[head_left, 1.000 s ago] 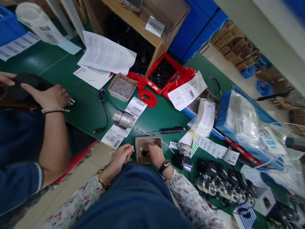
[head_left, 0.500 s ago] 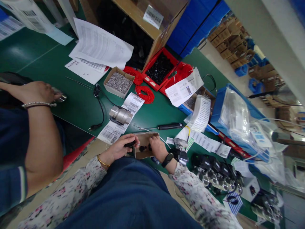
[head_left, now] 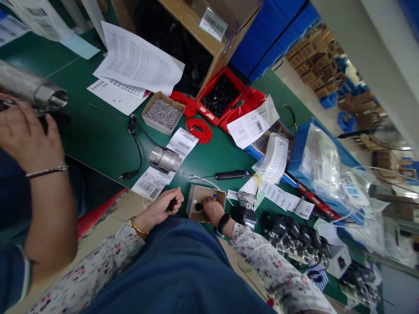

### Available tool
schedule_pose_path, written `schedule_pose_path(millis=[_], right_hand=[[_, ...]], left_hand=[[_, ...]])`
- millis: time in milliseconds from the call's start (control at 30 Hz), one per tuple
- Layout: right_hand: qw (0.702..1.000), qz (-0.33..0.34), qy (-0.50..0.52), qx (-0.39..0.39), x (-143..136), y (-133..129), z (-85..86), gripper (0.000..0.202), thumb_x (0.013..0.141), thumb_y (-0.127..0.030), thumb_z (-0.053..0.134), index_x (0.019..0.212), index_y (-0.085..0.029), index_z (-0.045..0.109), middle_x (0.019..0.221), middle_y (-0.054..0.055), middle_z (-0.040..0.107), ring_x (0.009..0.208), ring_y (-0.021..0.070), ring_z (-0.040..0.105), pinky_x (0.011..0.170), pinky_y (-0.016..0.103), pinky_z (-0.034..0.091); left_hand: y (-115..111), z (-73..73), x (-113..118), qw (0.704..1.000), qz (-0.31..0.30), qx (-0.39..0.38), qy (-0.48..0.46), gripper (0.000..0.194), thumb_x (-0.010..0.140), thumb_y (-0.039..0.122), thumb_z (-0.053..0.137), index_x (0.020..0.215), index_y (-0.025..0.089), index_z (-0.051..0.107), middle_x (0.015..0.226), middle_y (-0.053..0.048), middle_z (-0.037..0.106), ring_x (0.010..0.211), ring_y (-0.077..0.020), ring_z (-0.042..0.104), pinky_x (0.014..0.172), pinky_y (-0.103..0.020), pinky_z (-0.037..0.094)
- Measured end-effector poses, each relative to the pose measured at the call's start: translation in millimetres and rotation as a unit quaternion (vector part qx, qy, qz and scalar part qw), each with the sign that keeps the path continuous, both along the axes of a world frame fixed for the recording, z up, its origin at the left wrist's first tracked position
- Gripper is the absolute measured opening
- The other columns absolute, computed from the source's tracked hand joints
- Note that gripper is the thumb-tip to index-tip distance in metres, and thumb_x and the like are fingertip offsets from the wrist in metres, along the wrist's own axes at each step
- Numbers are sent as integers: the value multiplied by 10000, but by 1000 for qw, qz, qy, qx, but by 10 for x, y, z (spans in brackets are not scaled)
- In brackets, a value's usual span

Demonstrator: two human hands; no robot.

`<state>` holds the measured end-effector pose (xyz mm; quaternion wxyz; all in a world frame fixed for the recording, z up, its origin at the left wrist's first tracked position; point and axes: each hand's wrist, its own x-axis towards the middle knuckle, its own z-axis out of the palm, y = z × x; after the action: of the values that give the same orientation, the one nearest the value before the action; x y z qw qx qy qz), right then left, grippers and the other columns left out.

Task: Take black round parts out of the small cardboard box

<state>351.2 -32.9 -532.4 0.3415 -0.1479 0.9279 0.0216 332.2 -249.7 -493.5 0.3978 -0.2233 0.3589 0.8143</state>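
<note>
A small open cardboard box (head_left: 196,195) with a few small black parts in it sits at the near edge of the green table (head_left: 98,139). My right hand (head_left: 212,208) reaches into this box, fingers down among the parts. My left hand (head_left: 162,207) rests just left of the box and pinches a small black part (head_left: 171,204). A silver metal valve body (head_left: 165,160) lies on barcode label sheets (head_left: 157,174) behind my left hand.
A co-worker's hand (head_left: 28,135) at the left holds a metal tube (head_left: 36,91). Behind lie a box of screws (head_left: 163,114), red wire coils (head_left: 200,130), red trays of black parts (head_left: 222,98), a screwdriver (head_left: 234,175), papers, and a row of black-and-silver units (head_left: 294,237) at right.
My left hand has drawn away from the box to its left with a small black part in its fingers. The co-worker's hand has lifted a metal tube. The view shifted slightly.
</note>
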Motion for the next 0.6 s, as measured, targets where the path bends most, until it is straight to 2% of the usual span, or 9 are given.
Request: schedule_pose_path(millis=[167, 233, 267, 333, 400, 433, 467, 500, 600], right_hand=[[995, -57, 23, -80, -140, 180, 404, 96, 832, -84, 592, 908, -135, 563, 883, 94, 626, 830, 208, 600, 705, 281, 484], [981, -117, 45, -146, -199, 225, 618, 117, 843, -190, 619, 891, -156, 517, 824, 40, 602, 751, 166, 580, 654, 244, 469], [962, -169, 53, -209, -213, 213, 718, 140, 856, -246, 610, 873, -166, 497, 786, 18, 584, 700, 149, 565, 618, 230, 458], [885, -276, 32, -374, -207, 120, 879, 218, 850, -342, 618, 839, -180, 471, 714, -11, 553, 613, 132, 534, 559, 218, 439], [797, -330, -8, -506, -171, -9, 966, 287, 804, -400, 665, 850, -186, 481, 710, -12, 559, 597, 135, 536, 554, 226, 445], [778, -334, -7, -532, -151, -58, 977, 298, 808, -419, 657, 888, -185, 491, 745, -1, 577, 620, 142, 551, 574, 235, 459], [774, -340, 15, -534, -133, -87, 964, 291, 839, -427, 614, 939, -180, 497, 795, 18, 593, 659, 150, 568, 605, 245, 474], [790, -346, 52, -503, -117, -92, 929, 264, 893, -417, 533, 987, -173, 494, 846, 37, 601, 707, 156, 582, 642, 254, 485], [880, -336, 114, -314, -74, -24, 701, 192, 972, -273, 367, 990, -148, 512, 883, 63, 608, 776, 159, 597, 705, 257, 486]], left_hand=[[-6, 46, -52, 999, -20, -33, 9, 295, 793, 405, 630, 724, 130, 551, 607, 23, 449, 448, -45, 380, 392, -143, 229], [42, 84, -79, 999, -35, -34, 7, 264, 805, 389, 616, 817, 126, 606, 619, 5, 508, 428, -42, 383, 380, -141, 216], [84, 104, -93, 999, -46, -28, 4, 281, 812, 395, 606, 865, 119, 624, 628, -13, 543, 413, -42, 382, 372, -145, 213], [192, 138, -121, 997, -75, -5, -5, 369, 824, 445, 579, 942, 101, 640, 646, -57, 594, 398, -61, 416, 357, -157, 222], [297, 162, -141, 995, -97, 26, -22, 457, 822, 520, 554, 965, 95, 643, 658, -84, 611, 433, -110, 499, 346, -170, 247], [332, 168, -147, 993, -102, 41, -31, 475, 816, 540, 551, 962, 97, 643, 674, -94, 616, 471, -139, 543, 344, -175, 263], [349, 168, -151, 993, -101, 53, -40, 462, 811, 532, 562, 955, 100, 643, 693, -99, 621, 515, -162, 576, 344, -176, 278], [347, 163, -152, 992, -95, 61, -50, 418, 809, 495, 581, 941, 103, 642, 708, -98, 622, 545, -171, 592, 347, -173, 291], [237, 126, -146, 992, -54, 65, -88, 228, 821, 332, 591, 869, 113, 631, 707, -69, 605, 546, -139, 576, 372, -158, 347]])
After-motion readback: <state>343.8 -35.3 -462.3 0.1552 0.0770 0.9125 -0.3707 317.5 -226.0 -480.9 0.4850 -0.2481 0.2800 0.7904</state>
